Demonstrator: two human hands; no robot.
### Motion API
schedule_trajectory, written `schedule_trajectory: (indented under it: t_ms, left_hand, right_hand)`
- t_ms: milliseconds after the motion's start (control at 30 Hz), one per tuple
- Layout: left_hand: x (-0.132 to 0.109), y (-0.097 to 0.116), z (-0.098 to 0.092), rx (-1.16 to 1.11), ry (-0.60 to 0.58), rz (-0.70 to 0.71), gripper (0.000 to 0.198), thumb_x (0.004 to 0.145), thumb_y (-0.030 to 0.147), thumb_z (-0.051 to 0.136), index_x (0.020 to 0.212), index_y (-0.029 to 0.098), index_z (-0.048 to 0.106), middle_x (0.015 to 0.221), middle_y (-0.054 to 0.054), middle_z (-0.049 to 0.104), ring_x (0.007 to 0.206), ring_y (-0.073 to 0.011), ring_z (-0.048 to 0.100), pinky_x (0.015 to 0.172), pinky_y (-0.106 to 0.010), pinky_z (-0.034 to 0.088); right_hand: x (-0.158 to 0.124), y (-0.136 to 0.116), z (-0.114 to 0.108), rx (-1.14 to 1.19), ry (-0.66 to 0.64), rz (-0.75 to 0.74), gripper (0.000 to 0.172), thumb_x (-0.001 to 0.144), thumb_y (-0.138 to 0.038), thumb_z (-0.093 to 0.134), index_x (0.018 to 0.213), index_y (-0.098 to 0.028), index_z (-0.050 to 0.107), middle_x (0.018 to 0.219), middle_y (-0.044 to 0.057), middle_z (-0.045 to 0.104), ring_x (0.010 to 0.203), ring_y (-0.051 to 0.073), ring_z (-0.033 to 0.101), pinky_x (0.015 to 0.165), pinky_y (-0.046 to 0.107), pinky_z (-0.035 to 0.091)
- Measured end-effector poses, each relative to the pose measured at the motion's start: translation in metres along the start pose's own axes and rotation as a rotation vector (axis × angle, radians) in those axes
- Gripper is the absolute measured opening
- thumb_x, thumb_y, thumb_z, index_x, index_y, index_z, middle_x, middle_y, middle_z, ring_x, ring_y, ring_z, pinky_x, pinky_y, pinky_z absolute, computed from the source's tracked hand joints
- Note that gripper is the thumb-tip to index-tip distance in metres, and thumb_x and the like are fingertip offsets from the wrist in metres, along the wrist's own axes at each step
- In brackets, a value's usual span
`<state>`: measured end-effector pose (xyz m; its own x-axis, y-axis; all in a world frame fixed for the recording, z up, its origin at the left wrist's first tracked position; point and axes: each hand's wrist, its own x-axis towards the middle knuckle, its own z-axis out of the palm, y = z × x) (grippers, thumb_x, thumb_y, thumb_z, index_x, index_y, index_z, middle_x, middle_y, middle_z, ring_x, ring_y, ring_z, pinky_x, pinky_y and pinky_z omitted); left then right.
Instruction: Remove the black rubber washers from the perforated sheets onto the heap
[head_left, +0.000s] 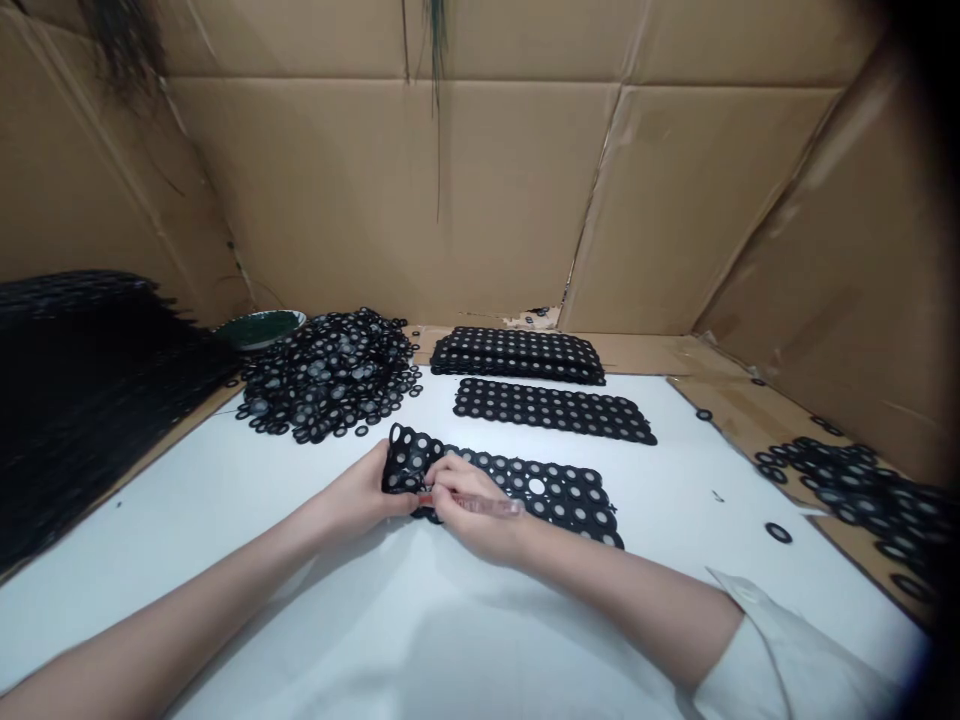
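Observation:
A black sheet of joined rings (pixel 577 493) lies on the white tabletop in front of me, its left end bent up. My left hand (pixel 367 492) is closed on that raised end, thumb in front and the other fingers mostly hidden behind it. In my right hand (pixel 472 505) is a slim pen-like tool (pixel 499 506) with a clear handle, reddish toward its front. The tool points left, close to my left thumb; its tip is too small to make out. My right fingers are bunched against the sheet.
Behind lie another ring sheet (pixel 555 410) and a stack of sheets (pixel 517 352). A heap of loose black rings (pixel 330 375) and a green-filled bowl (pixel 259 328) stand back left, beside a large dark pile (pixel 82 400). More rings (pixel 862 490) lie right. Cardboard walls (pixel 390 200) enclose the table.

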<state>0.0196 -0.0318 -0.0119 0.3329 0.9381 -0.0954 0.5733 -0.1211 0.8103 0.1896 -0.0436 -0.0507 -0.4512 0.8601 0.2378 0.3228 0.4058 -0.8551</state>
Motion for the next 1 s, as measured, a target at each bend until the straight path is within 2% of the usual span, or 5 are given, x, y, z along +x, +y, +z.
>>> schedule_trajectory:
  t_ms: [133,367,533,767,1000]
  left_hand:
    - [0.002,0.0,-0.009,0.031,-0.058,-0.045,0.038,0.055,0.024,0.058,0.09,0.016,0.047,0.083,-0.002,0.058,0.08,-0.022,0.053,0.067,-0.032,0.044]
    - [0.004,0.0,-0.009,0.013,-0.041,-0.021,0.037,0.056,0.017,0.05,0.092,0.016,0.043,0.082,-0.001,0.053,0.078,-0.019,0.051,0.066,-0.028,0.043]
    - [0.003,-0.002,-0.007,0.042,0.002,-0.005,0.033,0.056,0.016,0.048,0.088,0.016,0.045,0.079,0.0,0.053,0.076,-0.0184,0.051,0.064,-0.027,0.042]
    - [0.004,-0.007,-0.006,0.053,-0.092,0.012,0.04,0.057,0.025,0.058,0.093,0.017,0.044,0.084,-0.002,0.056,0.078,-0.0202,0.053,0.064,-0.03,0.043]
    - [0.0,-0.014,0.008,0.128,0.032,0.057,0.034,0.058,0.02,0.053,0.091,0.017,0.046,0.081,-0.001,0.058,0.075,-0.0199,0.054,0.063,-0.029,0.042]
  right_hand:
    - [0.004,0.004,-0.013,0.224,-0.047,0.192,0.024,0.073,-0.016,0.035,0.052,-0.015,0.047,0.093,0.002,0.051,0.074,0.011,0.056,0.061,0.022,0.042]
    - [0.002,0.006,-0.021,0.272,-0.084,0.252,0.017,0.071,-0.015,0.037,0.072,-0.018,0.054,0.062,-0.002,0.048,0.065,0.012,0.057,0.056,0.022,0.042]
    - [0.0,0.002,-0.014,0.251,-0.052,0.249,0.016,0.071,-0.015,0.037,0.064,-0.018,0.051,0.072,0.0,0.051,0.069,0.012,0.058,0.059,0.023,0.043]
    - [-0.003,-0.001,-0.007,0.214,-0.04,0.217,0.023,0.075,-0.017,0.035,0.057,-0.016,0.047,0.09,0.002,0.052,0.07,0.011,0.057,0.057,0.022,0.042]
    - [-0.009,-0.005,-0.004,0.082,-0.017,0.165,0.03,0.081,-0.023,0.033,0.054,-0.016,0.045,0.093,0.002,0.048,0.065,0.008,0.05,0.055,0.022,0.04]
